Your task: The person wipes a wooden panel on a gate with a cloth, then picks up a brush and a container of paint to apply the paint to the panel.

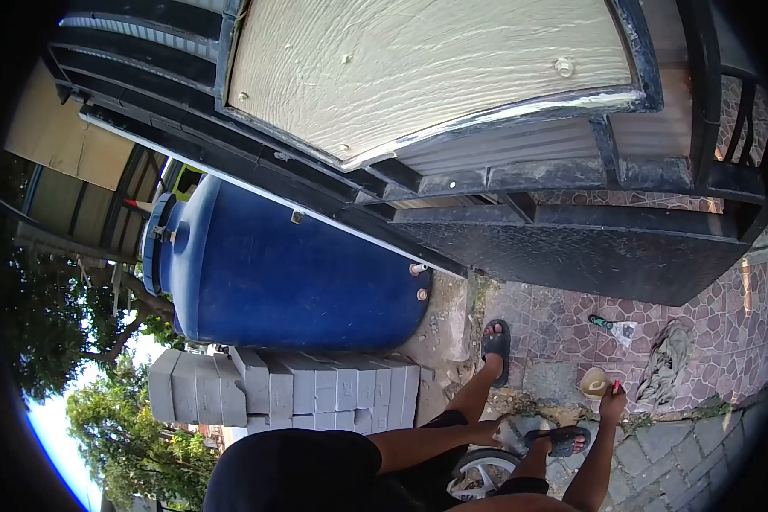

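My right hand (613, 403) is closed around a small red item (615, 388), perhaps a handle, too small to name. It is held at the edge of a shallow tan bowl (585, 382) with something pale inside. The bowl sits on the stone-patterned paving near my feet. My left hand (488, 433) hangs by my leg, fingers loosely extended and nothing visible in it. Near the bowl lie a crumpled grey-green cloth (667, 363), a clear plastic piece (625, 333) and a small green-and-black item (599, 321).
A cream textured panel (435, 77) in a dark metal frame fills the top. A black metal plate (572, 252) stands below it. The view is turned sideways. A blue water tank (307, 264), stacked grey blocks (299, 388) and a spoked wheel (484, 472) are nearby.
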`<state>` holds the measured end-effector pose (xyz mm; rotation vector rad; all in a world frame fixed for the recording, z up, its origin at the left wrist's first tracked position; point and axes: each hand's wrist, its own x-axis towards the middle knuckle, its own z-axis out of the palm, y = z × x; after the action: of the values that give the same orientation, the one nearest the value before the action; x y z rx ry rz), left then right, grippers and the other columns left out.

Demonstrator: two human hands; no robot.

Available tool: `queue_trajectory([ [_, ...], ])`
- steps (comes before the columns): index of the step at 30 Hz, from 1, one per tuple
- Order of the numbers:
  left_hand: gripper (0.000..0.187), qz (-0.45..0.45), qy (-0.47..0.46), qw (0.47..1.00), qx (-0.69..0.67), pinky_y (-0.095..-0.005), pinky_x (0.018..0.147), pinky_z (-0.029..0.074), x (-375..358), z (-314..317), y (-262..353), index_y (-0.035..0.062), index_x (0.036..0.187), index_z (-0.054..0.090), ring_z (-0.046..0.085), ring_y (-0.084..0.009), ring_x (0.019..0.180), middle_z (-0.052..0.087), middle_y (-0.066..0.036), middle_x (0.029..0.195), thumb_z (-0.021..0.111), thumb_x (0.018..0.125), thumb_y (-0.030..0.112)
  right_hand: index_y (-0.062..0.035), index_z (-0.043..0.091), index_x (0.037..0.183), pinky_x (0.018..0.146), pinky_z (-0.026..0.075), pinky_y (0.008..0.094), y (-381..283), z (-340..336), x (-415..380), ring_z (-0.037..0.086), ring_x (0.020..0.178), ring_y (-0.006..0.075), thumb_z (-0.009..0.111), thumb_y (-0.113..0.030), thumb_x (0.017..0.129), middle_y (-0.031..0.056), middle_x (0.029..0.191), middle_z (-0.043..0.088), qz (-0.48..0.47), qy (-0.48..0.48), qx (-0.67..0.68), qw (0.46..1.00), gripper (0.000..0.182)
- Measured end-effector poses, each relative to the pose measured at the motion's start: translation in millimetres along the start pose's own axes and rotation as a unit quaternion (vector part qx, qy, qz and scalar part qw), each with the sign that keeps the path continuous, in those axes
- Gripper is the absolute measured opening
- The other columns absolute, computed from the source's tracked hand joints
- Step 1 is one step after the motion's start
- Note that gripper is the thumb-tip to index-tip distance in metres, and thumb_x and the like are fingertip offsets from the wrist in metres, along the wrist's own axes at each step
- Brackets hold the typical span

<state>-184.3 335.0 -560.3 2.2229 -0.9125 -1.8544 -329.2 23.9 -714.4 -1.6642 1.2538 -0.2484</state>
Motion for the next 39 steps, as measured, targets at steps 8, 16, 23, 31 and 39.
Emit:
queue_trajectory([
  [8, 0.096, -0.047, 0.064, 0.997, 0.005, -0.0418, 0.076, 0.050, 16.8, 3.1, -34.0, 0.0085, 0.148, -0.002, 0.064, -0.0341, 0.085, 0.064, -0.018, 0.105, 0.067, 0.083, 0.023, 0.0095, 0.060, 0.096, 0.072, 0.045, 0.0499, 135.1, 112.2, 78.2, 0.060, 0.079, 0.0458, 0.056, -0.029, 0.088, 0.0302, 0.081, 0.062, 0.044, 0.049, 0.043, 0.997, 0.039],
  [16, 0.090, -0.004, 0.114, 0.991, -0.064, -0.0371, 0.064, 0.051, 27.3, 11.9, -64.2, 0.0100, 0.148, 0.000, 0.064, -0.0247, 0.066, 0.063, -0.013, 0.098, 0.064, 0.087, 0.021, 0.0086, 0.061, 0.103, 0.073, 0.045, 0.0513, 185.8, 148.7, 83.9, 0.061, 0.086, 0.0471, 0.057, -0.036, 0.089, 0.0313, 0.091, 0.063, 0.131, 0.058, 0.023, 0.989, 0.047],
  [23, 0.089, 0.028, 0.170, 0.985, -0.032, -0.0318, 0.063, 0.051, 39.5, 10.7, -87.6, 0.0108, 0.149, 0.000, 0.064, -0.0204, 0.069, 0.061, -0.011, 0.096, 0.064, 0.088, 0.018, 0.0042, 0.061, 0.110, 0.073, 0.046, 0.0484, 256.0, 167.7, 75.1, 0.062, 0.085, 0.0443, 0.056, -0.039, 0.088, 0.0276, 0.094, 0.065, 0.166, 0.072, 0.056, 0.982, 0.049],
  [31, 0.101, -0.050, 0.179, 0.976, 0.114, -0.0344, 0.113, 0.023, 3.2, -51.5, 44.5, -0.0020, 0.146, 0.007, 0.022, -0.0322, 0.139, 0.016, -0.024, 0.150, 0.073, 0.073, 0.021, 0.0001, 0.066, 0.096, 0.073, 0.046, 0.0453, 229.3, 146.8, 70.3, 0.063, 0.082, 0.0383, 0.061, -0.041, 0.085, 0.0207, 0.086, 0.066, 0.148, 0.031, 0.094, 0.984, 0.043],
  [39, 0.097, 0.103, 0.320, 0.891, 0.305, -0.0351, 0.107, 0.034, 3.8, -44.7, 71.6, 0.0005, 0.147, 0.006, 0.040, -0.0337, 0.130, 0.037, -0.023, 0.141, 0.071, 0.077, 0.018, -0.0027, 0.051, 0.118, 0.065, 0.047, 0.0377, 251.7, 162.7, 61.7, 0.059, 0.069, 0.0244, 0.055, -0.036, 0.090, 0.0100, 0.086, 0.063, 0.121, 0.292, 0.088, 0.945, 0.044],
])
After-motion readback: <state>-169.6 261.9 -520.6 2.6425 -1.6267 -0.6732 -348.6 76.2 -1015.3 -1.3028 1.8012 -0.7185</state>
